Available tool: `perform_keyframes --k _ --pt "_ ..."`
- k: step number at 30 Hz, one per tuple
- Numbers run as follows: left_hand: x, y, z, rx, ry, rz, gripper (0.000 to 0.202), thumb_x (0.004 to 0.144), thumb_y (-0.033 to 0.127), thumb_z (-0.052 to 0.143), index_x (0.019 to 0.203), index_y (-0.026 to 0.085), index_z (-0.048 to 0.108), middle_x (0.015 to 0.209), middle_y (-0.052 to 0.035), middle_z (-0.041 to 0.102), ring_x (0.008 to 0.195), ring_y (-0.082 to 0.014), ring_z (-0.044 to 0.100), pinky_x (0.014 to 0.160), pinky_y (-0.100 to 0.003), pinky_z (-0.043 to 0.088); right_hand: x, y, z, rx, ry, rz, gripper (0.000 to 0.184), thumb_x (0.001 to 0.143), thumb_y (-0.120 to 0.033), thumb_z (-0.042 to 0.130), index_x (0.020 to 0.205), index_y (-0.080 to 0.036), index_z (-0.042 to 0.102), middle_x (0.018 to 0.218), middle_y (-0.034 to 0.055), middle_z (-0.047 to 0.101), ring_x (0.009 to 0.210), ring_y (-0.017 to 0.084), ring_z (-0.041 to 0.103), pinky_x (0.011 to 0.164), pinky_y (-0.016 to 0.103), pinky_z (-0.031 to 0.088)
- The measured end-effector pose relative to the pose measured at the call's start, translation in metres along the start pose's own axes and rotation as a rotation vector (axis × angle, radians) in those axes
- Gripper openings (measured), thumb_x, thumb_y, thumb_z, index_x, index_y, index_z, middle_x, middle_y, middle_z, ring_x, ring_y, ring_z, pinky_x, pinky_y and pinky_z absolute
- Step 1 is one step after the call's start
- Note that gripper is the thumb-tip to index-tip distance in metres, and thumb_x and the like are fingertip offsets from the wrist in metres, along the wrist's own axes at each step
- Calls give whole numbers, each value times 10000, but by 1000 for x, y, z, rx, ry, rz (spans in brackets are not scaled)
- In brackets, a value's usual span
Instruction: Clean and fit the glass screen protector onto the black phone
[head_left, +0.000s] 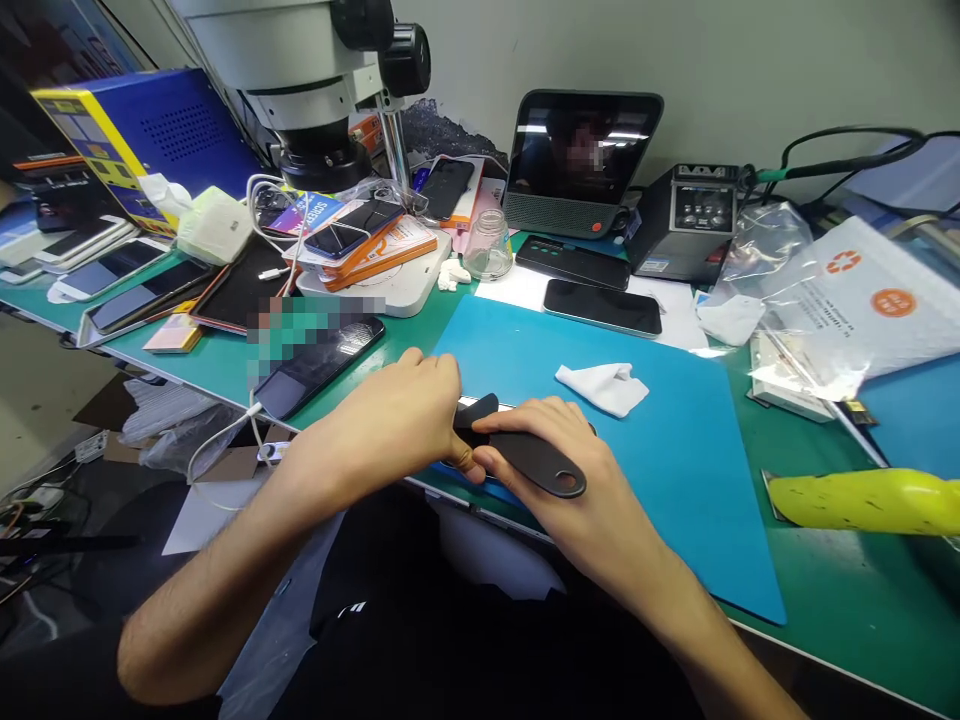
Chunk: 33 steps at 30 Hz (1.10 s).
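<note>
My right hand is closed around a black-handled tool with a hole near the end of its handle. The tool's far end points left, toward my left hand. That hand is closed, its fingers curled down and its thumb close to my right fingertips; what it grips is mostly hidden. Under both hands, at the front edge of the blue mat, a thin flat item shows only as a pale strip. A crumpled white cloth lies on the mat beyond my right hand.
Phones, including a dark one, lie along the left. A microscope rises behind them. At the back stand a glass jar, a screen device and a black control box. A yellow-handled scraper lies right.
</note>
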<state>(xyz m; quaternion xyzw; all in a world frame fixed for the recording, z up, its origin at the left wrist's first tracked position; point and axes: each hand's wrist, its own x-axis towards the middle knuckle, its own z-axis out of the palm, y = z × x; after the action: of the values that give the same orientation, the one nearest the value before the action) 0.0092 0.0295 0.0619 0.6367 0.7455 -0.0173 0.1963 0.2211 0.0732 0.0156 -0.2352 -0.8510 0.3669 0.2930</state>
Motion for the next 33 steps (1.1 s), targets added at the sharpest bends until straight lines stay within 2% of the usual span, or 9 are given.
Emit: perform_keyframes --k 7,13,19,23,26,29,33 --pt "-3 1 2 9 68 58 690 650 650 1019 1021 210 637 1008 -54 738 1038 -317 649 720 -351 428 6 -1 -1 -70 -65 -15 116 1130 -370 667 1182 -277 714 1096 -14 755 1030 205 639 973 410 413" --pt "-11 -1 10 8 161 106 601 727 621 1006 990 211 653 1008 -46 729 1019 -317 658 761 -386 455 6 -2 -2 -83 -96 -36 117 1129 -332 665 1235 -291 693 1126 -9 745 1070 212 626 941 388 437" --pt "-25 -9 24 -37 276 126 745 773 560 1001 1298 183 630 1228 -89 731 1183 -345 667 950 -459 542 6 -2 -3 -86 -114 -39 131 1120 -308 682 1251 -299 684 1146 -22 744 1094 203 621 950 358 448" --pt "-28 -20 41 -126 341 165 709 837 522 960 1351 202 591 1314 -87 704 1246 -329 645 1035 -483 547 9 -5 -1 -73 -110 -35 130 1113 -342 698 1227 -279 689 1116 -24 748 1073 192 628 945 349 446" --pt "-28 -26 51 -198 375 180 745 867 513 923 1435 195 561 1268 -85 691 1230 -340 633 1045 -527 539 11 -6 0 -68 -104 -29 136 1105 -341 713 1220 -273 690 1115 -31 749 1060 183 623 957 348 438" --pt "-27 -28 56 -210 378 184 723 892 519 893 1457 220 555 1262 -81 677 1220 -336 618 1041 -542 533 12 -6 -1 -60 -117 -8 129 1110 -340 706 1225 -284 689 1128 -38 748 1075 178 614 972 341 435" --pt "-26 -29 58 -267 382 181 685 893 525 897 1433 270 561 1340 -74 642 1298 -335 577 1074 -530 518 11 -6 -2 -55 -135 12 130 1124 -361 683 1245 -313 681 1152 -42 751 1100 184 613 977 339 441"
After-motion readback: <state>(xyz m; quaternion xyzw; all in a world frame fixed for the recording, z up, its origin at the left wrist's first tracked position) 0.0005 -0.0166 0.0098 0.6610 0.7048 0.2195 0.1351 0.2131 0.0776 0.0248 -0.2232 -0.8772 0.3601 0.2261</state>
